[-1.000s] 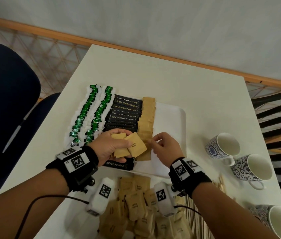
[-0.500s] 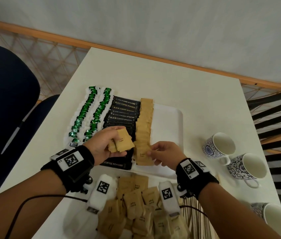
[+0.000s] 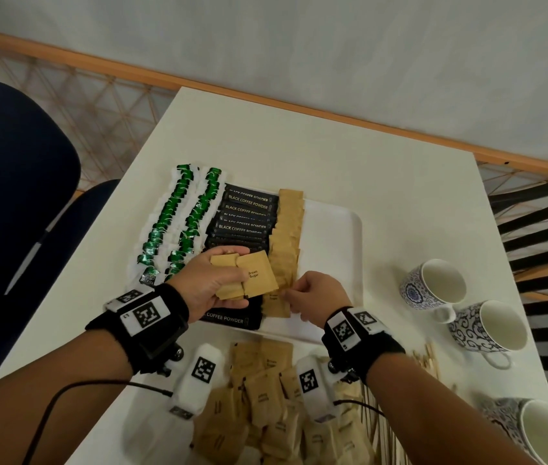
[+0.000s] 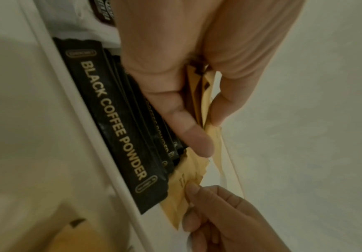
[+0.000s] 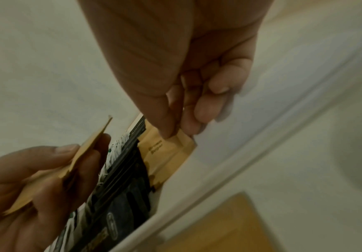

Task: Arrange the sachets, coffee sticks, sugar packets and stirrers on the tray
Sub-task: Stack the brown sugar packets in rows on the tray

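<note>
Sugar packet (image 3: 275, 302) pinched at near end of tray (image 3: 339, 229) row by right hand (image 3: 316, 297), long axis along row. Left hand (image 3: 205, 283) clamps small packet stack (image 3: 249, 278); count unclear.

I count three cups (image 3: 432, 286) to my right. Green sachets (image 3: 165, 223) form two rows, coffee sticks (image 3: 245, 216) one stack, sugar packets (image 3: 287, 236) one column.

Your right hand (image 5: 188, 71) pinches the corner of a tan paper brown-sugar packet (image 5: 167, 153) lying beside black coffee sticks (image 5: 128, 179) on the white tray (image 5: 229, 167).
</note>
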Available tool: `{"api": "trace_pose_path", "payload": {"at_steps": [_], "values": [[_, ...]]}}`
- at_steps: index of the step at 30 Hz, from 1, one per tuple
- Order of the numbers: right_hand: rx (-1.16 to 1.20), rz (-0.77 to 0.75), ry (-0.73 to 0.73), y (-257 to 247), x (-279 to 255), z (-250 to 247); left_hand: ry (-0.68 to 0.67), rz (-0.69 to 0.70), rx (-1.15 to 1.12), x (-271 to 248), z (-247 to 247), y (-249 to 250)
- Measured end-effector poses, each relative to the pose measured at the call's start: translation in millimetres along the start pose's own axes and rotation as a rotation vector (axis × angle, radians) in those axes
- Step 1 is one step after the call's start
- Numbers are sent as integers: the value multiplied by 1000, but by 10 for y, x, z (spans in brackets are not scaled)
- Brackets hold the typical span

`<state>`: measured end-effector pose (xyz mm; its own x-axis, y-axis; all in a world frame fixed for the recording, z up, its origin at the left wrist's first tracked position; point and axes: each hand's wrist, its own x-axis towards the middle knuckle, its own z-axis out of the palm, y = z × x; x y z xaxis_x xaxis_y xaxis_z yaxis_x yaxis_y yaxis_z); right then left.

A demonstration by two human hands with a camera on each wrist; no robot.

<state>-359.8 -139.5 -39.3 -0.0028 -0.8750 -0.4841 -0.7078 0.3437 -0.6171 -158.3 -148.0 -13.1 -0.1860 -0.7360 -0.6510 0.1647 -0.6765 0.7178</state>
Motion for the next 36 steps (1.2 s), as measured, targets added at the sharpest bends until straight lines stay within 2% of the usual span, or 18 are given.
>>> {"api": "trace_pose_path", "payload": {"at_steps": [5, 9, 13, 18, 23, 26, 33, 36], "values": [[-1, 13, 14, 15, -9, -9, 2, 10, 69, 19, 18, -25], [181, -9, 99, 48, -38, -21, -5, 19, 125, 7, 60, -22], [370, -95, -5, -48, -134, -76, -33, 27, 183, -20, 149, -51], [432, -60, -42, 0, -148, -216, -35, 38, 155, -46, 211, -30], [337, -35, -111, 119, -194, -179, 5, 37, -44, -60, 96, 120], [179, -38, -131, 144, -175, -56, -10, 31, -113, -77, 22, 155], [-51, -81, -48, 145, -55, 64, -4, 52, -151, -26, -62, 103], [-64, -86, -17, 125, -3, 57, 13, 52, -122, 4, -60, 81]]}}
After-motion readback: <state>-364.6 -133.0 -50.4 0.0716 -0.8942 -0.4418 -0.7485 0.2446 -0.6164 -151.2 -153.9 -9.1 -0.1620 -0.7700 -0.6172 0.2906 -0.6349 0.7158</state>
